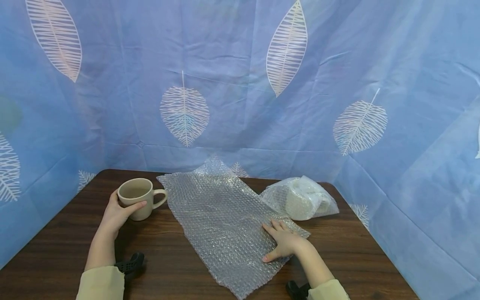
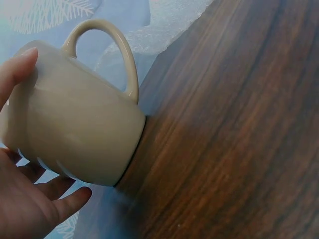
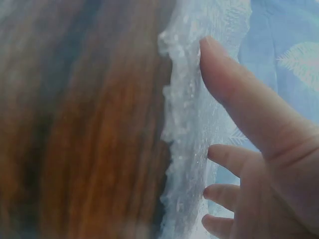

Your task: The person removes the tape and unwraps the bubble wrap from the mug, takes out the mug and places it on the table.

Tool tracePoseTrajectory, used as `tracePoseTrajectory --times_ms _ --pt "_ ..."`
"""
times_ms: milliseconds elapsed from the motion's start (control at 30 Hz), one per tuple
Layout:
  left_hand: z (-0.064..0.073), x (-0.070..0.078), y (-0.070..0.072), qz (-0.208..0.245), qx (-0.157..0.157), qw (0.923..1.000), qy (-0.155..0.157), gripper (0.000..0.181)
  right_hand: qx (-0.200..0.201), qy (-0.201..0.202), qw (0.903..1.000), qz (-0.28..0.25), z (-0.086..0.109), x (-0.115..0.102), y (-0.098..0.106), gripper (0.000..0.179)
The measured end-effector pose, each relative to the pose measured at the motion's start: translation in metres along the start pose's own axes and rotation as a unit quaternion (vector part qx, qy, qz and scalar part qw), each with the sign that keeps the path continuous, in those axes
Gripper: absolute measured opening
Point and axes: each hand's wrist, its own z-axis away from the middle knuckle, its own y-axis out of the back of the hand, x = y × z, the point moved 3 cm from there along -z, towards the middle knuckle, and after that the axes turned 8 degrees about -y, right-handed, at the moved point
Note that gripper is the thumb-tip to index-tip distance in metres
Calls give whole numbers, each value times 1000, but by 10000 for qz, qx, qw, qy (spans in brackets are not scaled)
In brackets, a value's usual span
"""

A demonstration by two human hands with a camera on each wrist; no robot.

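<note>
A beige mug (image 1: 141, 213) stands upright at the table's left, its handle pointing right. My left hand (image 1: 114, 213) grips it from the left, thumb across the near side and fingers round the far side; the left wrist view shows the thumb near the mug's rim (image 2: 75, 114). A sheet of bubble wrap (image 1: 221, 216) lies spread over the middle of the table. On its right part rests my right hand (image 1: 286, 242), palm down with fingers spread. In the right wrist view its fingertips touch the bubble wrap (image 3: 187, 124).
At the back right, a bundle (image 1: 300, 202) of bubble wrap encloses a pale, cup-like object; its details are blurred by the plastic. The dark wooden table (image 1: 165, 258) ends at a blue leaf-patterned cloth (image 1: 232, 50) on the back and sides.
</note>
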Motion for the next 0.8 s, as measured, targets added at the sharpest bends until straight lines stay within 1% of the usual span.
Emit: tracePoseTrajectory --times_ms 133,267,500,633,800 --pt "0 2 1 -63 33 9999 -134 113 120 26 9999 -7 1 0 0 109" --pt "0 8 1 -89 78 9996 -260 114 206 61 9997 -124 4 -1 0 110" --pt "0 21 4 -118 298 9982 -500 114 414 166 9988 -194 9 -2 0 108" --pt "1 30 6 -278 481 9963 -655 110 671 355 9967 -290 13 -3 3 104" --pt "4 46 10 -450 950 9919 -707 102 1020 590 9912 -596 18 -3 13 96"
